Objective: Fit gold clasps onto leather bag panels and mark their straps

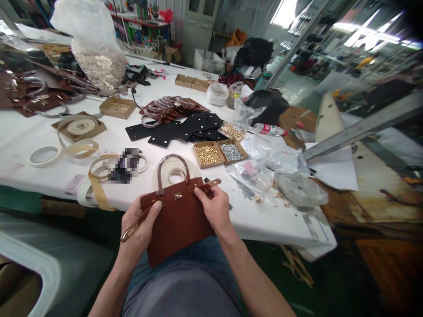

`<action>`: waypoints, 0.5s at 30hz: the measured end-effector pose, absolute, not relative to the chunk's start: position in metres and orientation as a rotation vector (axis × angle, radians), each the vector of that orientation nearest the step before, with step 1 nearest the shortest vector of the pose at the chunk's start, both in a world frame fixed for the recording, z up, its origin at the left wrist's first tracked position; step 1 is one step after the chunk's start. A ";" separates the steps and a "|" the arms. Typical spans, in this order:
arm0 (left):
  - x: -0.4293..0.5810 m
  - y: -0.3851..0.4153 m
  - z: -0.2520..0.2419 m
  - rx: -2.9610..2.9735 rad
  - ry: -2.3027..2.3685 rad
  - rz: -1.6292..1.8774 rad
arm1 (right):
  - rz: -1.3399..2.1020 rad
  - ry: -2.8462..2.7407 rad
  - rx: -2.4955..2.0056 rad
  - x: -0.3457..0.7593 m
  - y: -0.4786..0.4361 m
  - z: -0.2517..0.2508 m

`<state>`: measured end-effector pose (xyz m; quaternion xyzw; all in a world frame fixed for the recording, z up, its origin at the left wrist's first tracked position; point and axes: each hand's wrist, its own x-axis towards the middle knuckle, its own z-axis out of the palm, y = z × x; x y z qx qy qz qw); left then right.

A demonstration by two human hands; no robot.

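Note:
A brown leather handbag panel (178,220) rests against my lap and the table edge, its arched handle (172,160) wrapped in clear film. A small gold clasp (178,196) sits near the panel's top middle. My left hand (140,220) grips the upper left side, thumb pressed by the handle's base, with a narrow metal-tipped strap (130,231) sticking out past the fingers. At the upper right, my right hand (214,204) pinches the panel near the other handle base. Another strap end (215,182) pokes out above that hand. The fingers behind the panel are hidden.
Behind the bag stand boxes of gold studs (207,155) and silver studs (231,152). Black panels (188,130) and stacked brown handle pieces (172,110) lie farther back. Tape rolls (44,155) are at left, plastic bags (254,176) at right. A grey bin (66,255) stands lower left.

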<state>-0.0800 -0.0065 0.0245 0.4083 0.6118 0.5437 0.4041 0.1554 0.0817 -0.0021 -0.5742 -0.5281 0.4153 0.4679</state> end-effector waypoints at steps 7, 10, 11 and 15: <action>-0.079 -0.009 0.034 0.992 1.603 1.363 | 0.786 -1.463 -1.451 0.145 0.080 0.009; -0.080 -0.010 0.035 0.910 1.629 1.388 | 0.808 -1.551 -1.434 0.146 0.083 0.009; -0.081 -0.010 0.034 0.856 1.607 1.416 | 0.812 -1.577 -1.426 0.147 0.084 0.009; -0.087 -0.012 0.026 0.660 1.453 1.520 | 0.673 -1.658 -1.396 0.150 0.079 0.013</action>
